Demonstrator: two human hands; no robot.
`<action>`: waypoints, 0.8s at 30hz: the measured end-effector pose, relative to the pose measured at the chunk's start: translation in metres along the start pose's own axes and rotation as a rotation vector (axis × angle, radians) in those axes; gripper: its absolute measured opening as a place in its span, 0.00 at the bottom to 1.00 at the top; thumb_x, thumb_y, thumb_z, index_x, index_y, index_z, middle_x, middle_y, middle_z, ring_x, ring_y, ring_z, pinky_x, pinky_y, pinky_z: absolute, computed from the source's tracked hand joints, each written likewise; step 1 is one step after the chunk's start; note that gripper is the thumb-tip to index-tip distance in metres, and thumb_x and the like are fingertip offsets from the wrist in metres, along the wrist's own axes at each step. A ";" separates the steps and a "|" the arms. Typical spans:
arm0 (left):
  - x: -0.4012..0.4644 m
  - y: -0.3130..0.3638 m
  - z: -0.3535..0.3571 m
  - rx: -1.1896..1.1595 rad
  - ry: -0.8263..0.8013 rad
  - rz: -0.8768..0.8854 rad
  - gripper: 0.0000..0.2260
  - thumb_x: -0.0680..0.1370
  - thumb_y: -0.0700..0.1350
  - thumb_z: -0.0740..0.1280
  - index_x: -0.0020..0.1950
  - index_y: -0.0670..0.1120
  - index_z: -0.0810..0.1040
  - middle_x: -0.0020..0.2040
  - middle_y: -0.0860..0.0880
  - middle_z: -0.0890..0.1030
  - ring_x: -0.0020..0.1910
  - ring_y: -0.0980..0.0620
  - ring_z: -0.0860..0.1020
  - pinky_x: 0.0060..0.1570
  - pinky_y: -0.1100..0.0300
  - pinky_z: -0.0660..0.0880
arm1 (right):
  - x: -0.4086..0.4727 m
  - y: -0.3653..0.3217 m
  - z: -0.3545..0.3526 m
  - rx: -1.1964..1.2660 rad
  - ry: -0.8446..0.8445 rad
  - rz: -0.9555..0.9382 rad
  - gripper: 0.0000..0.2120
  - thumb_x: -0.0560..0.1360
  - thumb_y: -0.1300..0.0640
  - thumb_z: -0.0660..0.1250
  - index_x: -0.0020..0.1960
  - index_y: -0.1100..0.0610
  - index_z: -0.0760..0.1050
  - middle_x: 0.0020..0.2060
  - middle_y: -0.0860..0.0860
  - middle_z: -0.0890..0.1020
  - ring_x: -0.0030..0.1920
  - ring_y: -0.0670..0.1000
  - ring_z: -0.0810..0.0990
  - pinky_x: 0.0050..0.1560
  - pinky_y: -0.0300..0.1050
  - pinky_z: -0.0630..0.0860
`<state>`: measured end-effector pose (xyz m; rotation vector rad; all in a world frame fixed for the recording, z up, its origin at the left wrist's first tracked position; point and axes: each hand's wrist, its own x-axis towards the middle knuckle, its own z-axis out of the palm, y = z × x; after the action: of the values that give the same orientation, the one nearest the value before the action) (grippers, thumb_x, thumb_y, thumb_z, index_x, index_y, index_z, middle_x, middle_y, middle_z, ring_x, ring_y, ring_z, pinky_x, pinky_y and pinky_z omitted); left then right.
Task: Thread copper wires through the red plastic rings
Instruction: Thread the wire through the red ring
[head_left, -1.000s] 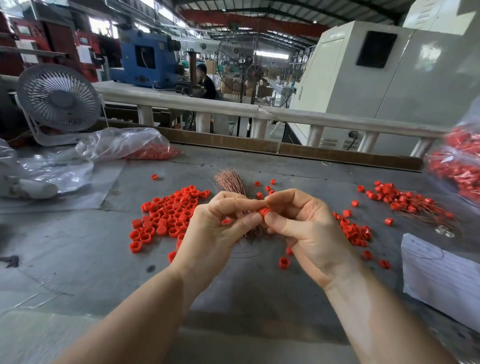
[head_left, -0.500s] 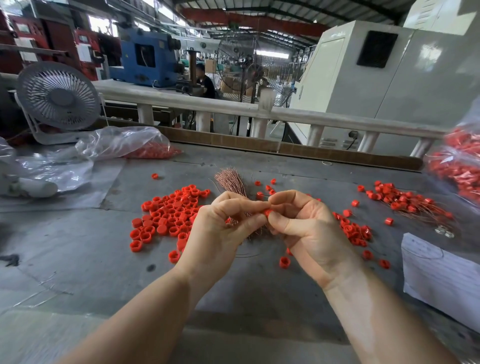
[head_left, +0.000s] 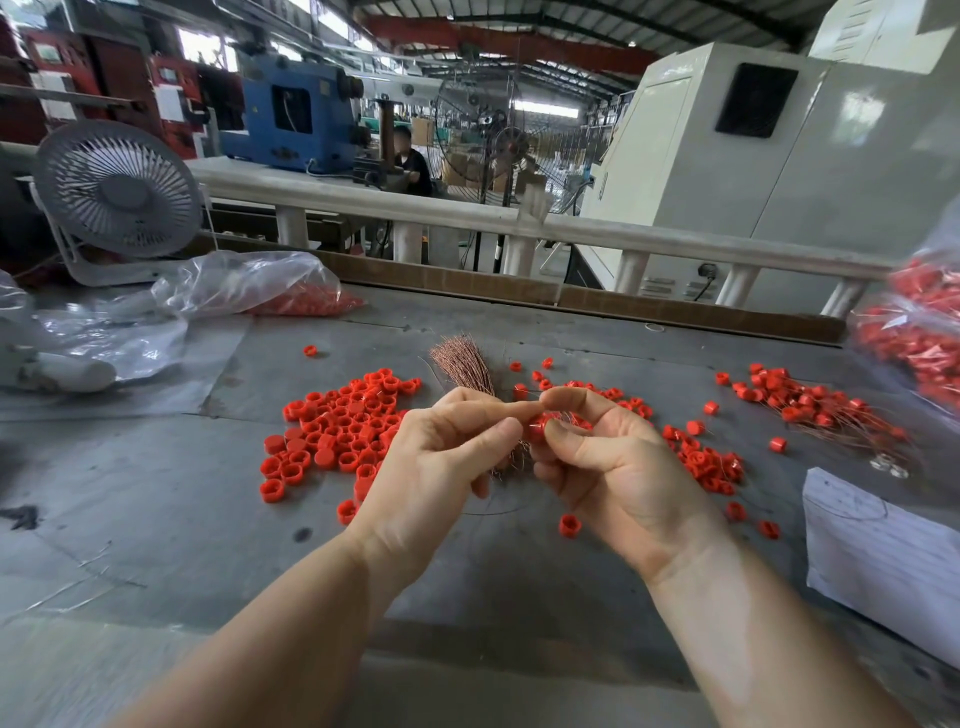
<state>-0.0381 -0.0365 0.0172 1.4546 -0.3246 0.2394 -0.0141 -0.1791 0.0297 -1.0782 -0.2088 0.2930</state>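
Note:
My right hand (head_left: 602, 462) pinches a red plastic ring (head_left: 537, 427) between thumb and fingers above the table's middle. My left hand (head_left: 441, 457) meets it fingertip to fingertip and pinches a thin copper wire (head_left: 524, 399) that is barely visible. Behind my hands a bundle of copper wires (head_left: 465, 364) lies on the grey table (head_left: 156, 519). A big pile of loose red rings (head_left: 337, 431) sits to the left. A smaller pile of rings (head_left: 711, 462) lies just right of my right hand. Threaded rings with wires (head_left: 821, 410) lie at the far right.
A white desk fan (head_left: 119, 197) stands at the back left beside a clear plastic bag with rings (head_left: 260, 286). Another bag of red rings (head_left: 919, 332) is at the right edge, and white paper (head_left: 878, 545) lies at the front right. A railing (head_left: 519, 223) runs behind the table.
My hands have shifted slightly. My right thumb has drawn back and the red ring between my fingertips shows more than before.

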 end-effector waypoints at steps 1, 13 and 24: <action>0.000 0.000 0.000 0.000 0.004 -0.004 0.12 0.75 0.36 0.66 0.45 0.50 0.85 0.35 0.58 0.74 0.29 0.63 0.71 0.26 0.71 0.66 | 0.000 0.000 0.000 0.001 -0.007 0.001 0.10 0.61 0.67 0.65 0.42 0.58 0.76 0.28 0.52 0.79 0.28 0.45 0.77 0.28 0.35 0.75; -0.001 0.004 0.000 -0.011 0.021 -0.037 0.09 0.72 0.36 0.68 0.45 0.48 0.85 0.38 0.52 0.76 0.29 0.63 0.73 0.25 0.72 0.66 | 0.000 0.003 0.001 -0.210 -0.021 -0.177 0.12 0.65 0.67 0.67 0.45 0.57 0.70 0.30 0.49 0.80 0.29 0.45 0.75 0.31 0.34 0.73; 0.003 0.000 -0.008 -0.338 -0.135 -0.266 0.07 0.64 0.44 0.70 0.40 0.48 0.85 0.32 0.53 0.80 0.32 0.61 0.77 0.31 0.70 0.73 | -0.006 -0.005 0.001 -0.526 -0.057 -0.342 0.15 0.61 0.59 0.73 0.44 0.57 0.71 0.30 0.50 0.82 0.33 0.43 0.81 0.36 0.33 0.75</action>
<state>-0.0349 -0.0287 0.0174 1.1651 -0.2626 -0.1257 -0.0197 -0.1821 0.0347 -1.5277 -0.5351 -0.0476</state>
